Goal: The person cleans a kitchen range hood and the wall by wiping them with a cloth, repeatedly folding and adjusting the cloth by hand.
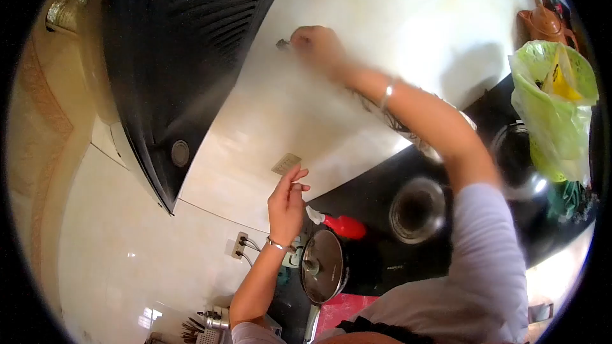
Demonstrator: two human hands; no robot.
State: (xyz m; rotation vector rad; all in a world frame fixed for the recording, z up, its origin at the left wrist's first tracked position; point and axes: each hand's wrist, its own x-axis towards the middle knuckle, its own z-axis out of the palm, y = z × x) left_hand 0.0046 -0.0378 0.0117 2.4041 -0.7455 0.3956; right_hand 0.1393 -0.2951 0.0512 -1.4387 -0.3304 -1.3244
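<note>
My right hand (313, 44) is raised to the tiled wall beside the dark range hood (191, 32). Its fingers are curled together, blurred by motion, and a small dark object (282, 44) shows at their tips; I cannot make out what it is. Lower down, my left hand (287, 207) is held up with its fingers apart and nothing in them. Its fingertips are close to a beige wall plate (286, 164); contact cannot be judged. Just below that hand are a red spray bottle (344, 225) with a white nozzle and a glass-lidded pan (324, 267).
A black gas stove (376, 267) with round burners (417, 210) lies below the wall. At the right stand a green bag-lined container (542, 127) and a brown jug (545, 22). A wall socket (240, 245) has cords plugged in. Utensils in a holder (207, 334) sit at the bottom.
</note>
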